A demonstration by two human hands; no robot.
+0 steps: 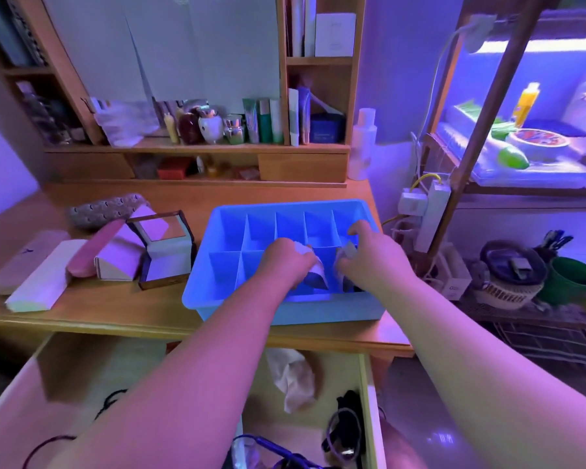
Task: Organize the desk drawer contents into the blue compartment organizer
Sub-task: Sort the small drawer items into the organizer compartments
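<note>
The blue compartment organizer (217, 238) sits on the wooden desk, right of centre. Both hands reach into its front right compartments. My left hand (286, 260) grips a dark packet with a white edge (315, 277), standing it in a front compartment. My right hand (369, 257) pinches a grey packet (347, 252) over the neighbouring compartment. The other compartments look bare. Below the desk edge the open drawer (369, 384) holds a crumpled pale cloth (295, 380), dark cables (345, 428) and thin cords, partly hidden by my forearms.
Left of the organizer lie a small glass-lidded box (166, 252), a white carton (119, 258), long pale and pink cases (41, 279) and a patterned pouch (102, 208). A shelf unit with bottles stands behind. A rack with power strips stands at the right.
</note>
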